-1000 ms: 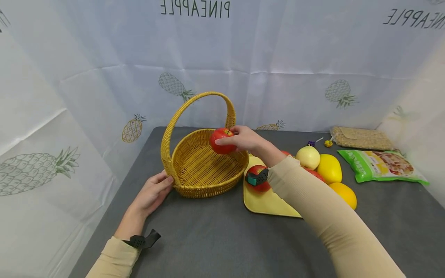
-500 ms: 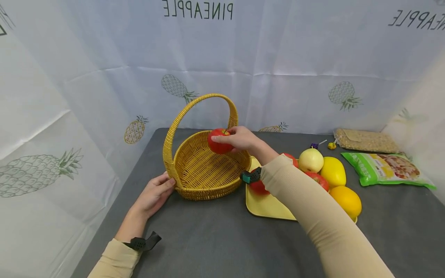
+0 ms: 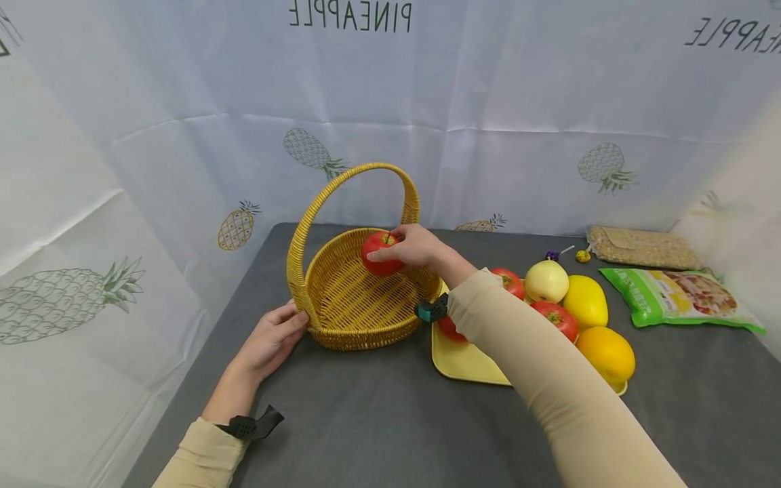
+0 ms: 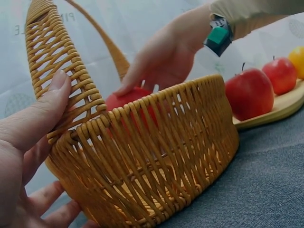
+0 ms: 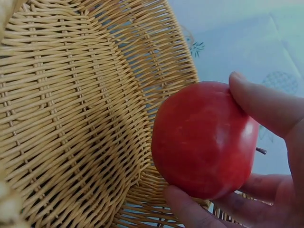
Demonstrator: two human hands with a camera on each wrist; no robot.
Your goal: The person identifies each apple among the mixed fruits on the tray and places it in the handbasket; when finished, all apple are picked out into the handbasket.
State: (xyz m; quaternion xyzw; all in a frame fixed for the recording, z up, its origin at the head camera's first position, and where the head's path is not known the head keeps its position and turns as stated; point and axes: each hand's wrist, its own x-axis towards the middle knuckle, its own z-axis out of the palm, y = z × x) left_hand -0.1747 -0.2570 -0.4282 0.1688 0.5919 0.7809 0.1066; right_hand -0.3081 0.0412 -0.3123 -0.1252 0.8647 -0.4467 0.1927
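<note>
My right hand (image 3: 421,247) holds a red apple (image 3: 379,253) over the back right part of a yellow wicker basket (image 3: 360,340). In the right wrist view the thumb and fingers lie around the apple (image 5: 204,140), with its stem toward the palm. The left wrist view has the apple (image 4: 135,102) partly below the basket's near rim, behind the weave. My left hand (image 3: 271,342) holds the basket's left side, its thumb (image 4: 56,90) on the base of the handle (image 4: 52,42) and its fingers against the outer wall.
Right of the basket, a yellow tray (image 3: 466,366) bears several red apples (image 3: 555,320), a pale pear (image 3: 546,281) and yellow fruit (image 3: 584,301), partly hidden by my right sleeve. Farther right lie a green snack bag (image 3: 683,298), a packet of grains (image 3: 643,247) and lollipops (image 3: 582,256). A curtain (image 3: 500,81) hangs behind.
My right hand has moved slightly left and lower with the apple, farther into the basket. The left hand keeps its place at the basket's side.
</note>
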